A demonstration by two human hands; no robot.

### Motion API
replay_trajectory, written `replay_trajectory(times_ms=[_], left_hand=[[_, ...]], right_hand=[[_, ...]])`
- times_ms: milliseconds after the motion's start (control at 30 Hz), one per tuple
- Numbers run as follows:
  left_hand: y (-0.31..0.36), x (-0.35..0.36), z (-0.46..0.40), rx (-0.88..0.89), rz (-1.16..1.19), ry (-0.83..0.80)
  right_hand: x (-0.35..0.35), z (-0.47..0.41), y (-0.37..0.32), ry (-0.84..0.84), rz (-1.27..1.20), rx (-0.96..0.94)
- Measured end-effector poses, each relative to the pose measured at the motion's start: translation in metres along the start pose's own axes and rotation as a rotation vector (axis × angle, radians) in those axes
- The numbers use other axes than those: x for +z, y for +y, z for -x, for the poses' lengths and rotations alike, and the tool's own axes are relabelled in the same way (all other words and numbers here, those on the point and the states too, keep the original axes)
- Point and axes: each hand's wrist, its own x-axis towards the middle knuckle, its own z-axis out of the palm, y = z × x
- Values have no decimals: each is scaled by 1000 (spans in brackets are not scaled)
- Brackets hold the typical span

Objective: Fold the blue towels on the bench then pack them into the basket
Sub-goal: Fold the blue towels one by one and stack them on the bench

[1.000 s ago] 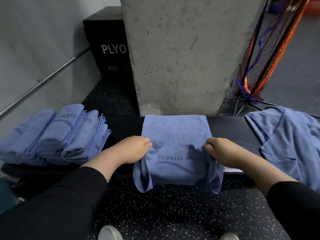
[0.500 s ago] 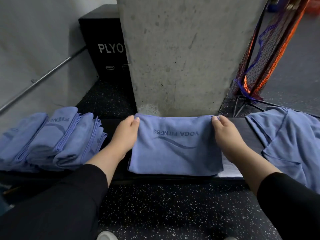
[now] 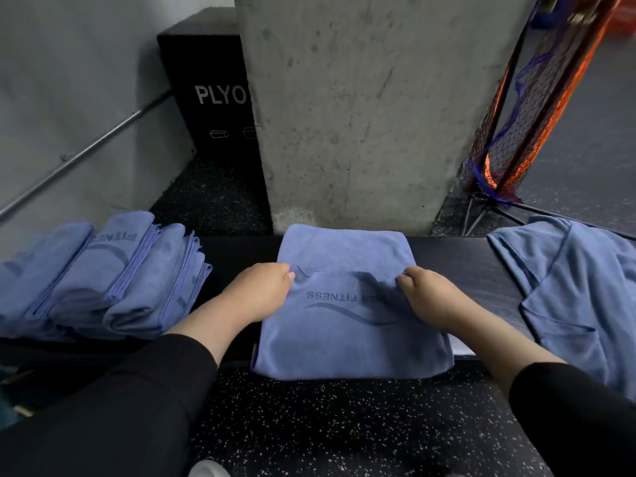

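A blue towel (image 3: 347, 335) lies across the middle of the dark bench (image 3: 461, 263), its near part hanging just over the front edge. A hemmed edge runs across its width, and below that the printed words read upside down, partly covered. The left hand (image 3: 263, 292) pinches that hem at its left end, fingers curled round the cloth; the right hand (image 3: 432, 296) pinches it at the right end, so each grip is closed on the towel's edge. Both forearms come out of black sleeves (image 3: 148, 401).

To the left on the bench sits a row of folded towels (image 3: 99, 280) leaning against one another. To the right lies a loose heap of unfolded towels (image 3: 578, 297), draped over the bench end. Behind the bench stands a concrete pillar (image 3: 361, 108), with a black box marked PLYO (image 3: 206, 91) beside it and orange netting (image 3: 526, 115) on a stand at the right.
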Motion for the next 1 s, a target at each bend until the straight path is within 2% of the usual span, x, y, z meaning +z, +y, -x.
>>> replay_trajectory(times_ms=[200,300,333,400,433,500,567,600,667,733,800,867,1000], left_hand=[[-6,-6,13,12,30,-136],[-10,-9,15,55,131,-97],[-12,-10,14,61,251,-60],[-15,-16,15,57,652,26],[-15,-19,14,37,856,81],[-17,-24,7,-26,1128,202],[-18,-28,-5,-87,1204,324],[-18,-28,-11,-112,1132,374],[-15,-22,-20,-123,830,421],[-14,-9,-25,-83,521,348],[-16,7,-29,-23,316,229],[-17,13,-30,-22,195,174],[-15,5,-25,-48,72,138]], right_hand=[[-19,19,7,-171,-13,4],[-24,23,13,-175,-123,-7],[-25,23,15,-143,-291,0],[-28,24,14,-50,-702,40],[-31,22,12,21,-828,68],[-36,13,8,188,-924,128],[-38,-1,5,311,-959,160],[-38,-9,2,355,-941,151],[-33,-23,-1,386,-860,118],[-20,-34,-3,342,-745,86],[-7,-39,-3,253,-506,85],[3,-39,-3,177,-294,77],[1,-37,-3,71,-120,98]])
